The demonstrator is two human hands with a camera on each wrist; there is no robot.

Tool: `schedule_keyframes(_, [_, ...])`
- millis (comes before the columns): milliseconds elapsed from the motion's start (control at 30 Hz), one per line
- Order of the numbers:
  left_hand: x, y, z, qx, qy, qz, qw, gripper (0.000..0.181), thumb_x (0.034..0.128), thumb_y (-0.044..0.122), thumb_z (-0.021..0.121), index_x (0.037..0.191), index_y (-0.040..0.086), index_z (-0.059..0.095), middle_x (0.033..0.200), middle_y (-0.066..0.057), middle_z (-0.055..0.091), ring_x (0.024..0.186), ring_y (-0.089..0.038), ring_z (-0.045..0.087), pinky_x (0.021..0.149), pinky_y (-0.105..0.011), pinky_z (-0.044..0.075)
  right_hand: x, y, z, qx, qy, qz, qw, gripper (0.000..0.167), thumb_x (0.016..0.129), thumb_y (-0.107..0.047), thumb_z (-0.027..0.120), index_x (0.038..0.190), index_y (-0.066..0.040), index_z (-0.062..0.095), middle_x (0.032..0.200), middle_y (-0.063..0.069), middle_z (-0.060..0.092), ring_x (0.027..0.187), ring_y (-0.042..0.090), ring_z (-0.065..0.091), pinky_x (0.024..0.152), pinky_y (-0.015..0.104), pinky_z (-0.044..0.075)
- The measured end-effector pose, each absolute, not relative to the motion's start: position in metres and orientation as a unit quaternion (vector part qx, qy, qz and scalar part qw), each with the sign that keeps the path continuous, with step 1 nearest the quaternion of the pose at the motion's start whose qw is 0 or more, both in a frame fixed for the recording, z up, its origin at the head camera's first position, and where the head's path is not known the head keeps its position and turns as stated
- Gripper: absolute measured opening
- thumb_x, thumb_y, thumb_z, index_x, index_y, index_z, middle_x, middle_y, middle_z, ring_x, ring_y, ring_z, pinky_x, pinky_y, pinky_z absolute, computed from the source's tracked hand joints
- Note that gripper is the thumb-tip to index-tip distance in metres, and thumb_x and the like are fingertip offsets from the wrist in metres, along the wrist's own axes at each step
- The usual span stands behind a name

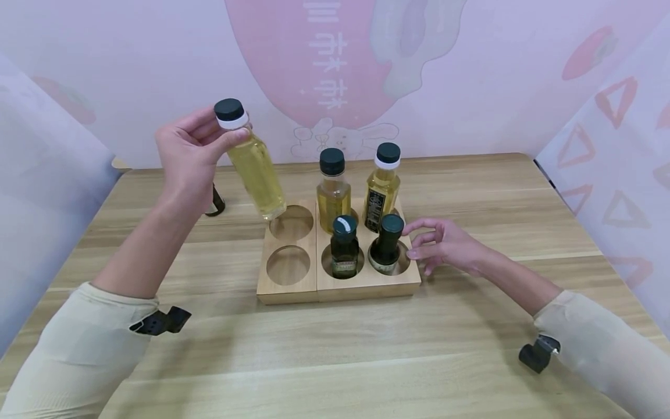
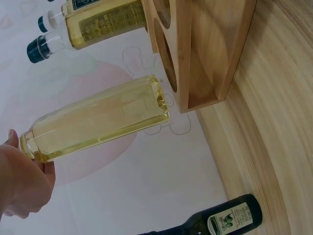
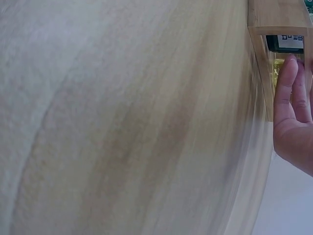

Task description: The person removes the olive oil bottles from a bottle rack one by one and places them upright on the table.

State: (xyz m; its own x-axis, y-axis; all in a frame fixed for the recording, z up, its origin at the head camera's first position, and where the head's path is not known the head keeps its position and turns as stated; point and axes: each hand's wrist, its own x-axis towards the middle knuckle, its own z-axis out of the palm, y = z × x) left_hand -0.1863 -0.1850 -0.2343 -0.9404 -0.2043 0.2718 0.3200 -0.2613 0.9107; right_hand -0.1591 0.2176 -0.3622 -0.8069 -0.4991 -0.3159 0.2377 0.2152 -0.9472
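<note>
Tilted bottle of yellow liquid (image 1: 257,177) hangs in the left hand (image 1: 185,151), left of centre in the upper frame.
The left grip is clamped on the neck (image 2: 30,144), below the dark cap (image 1: 228,109), the base near the wooden rack's (image 1: 288,297) rear left hole; the right hand (image 1: 445,247) has its fingers loosely apart beside the rack. The bottle looks full, so likely weighty, stiff and slick, fragile if glass; the body should give a steadier hold.
</note>
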Motion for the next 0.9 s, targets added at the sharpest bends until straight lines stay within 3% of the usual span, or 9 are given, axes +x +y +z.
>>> schedule_keyframes(900, [-0.213,-0.209,-0.238,0.026,-0.599,-0.782,0.171,0.048,0.07,-0.012,0.091,0.114,0.004,0.079,0.094,-0.003,0.08,0.088,-0.014,0.077,0.099,-0.024,0.055,-0.16,0.217,-0.362,-0.096,0.723,-0.619,0.292,0.038,0.091,0.003,0.074,0.125,-0.006,0.06,0.088,0.006,0.07,0.067,0.018,0.067,0.059,0.036,0.063])
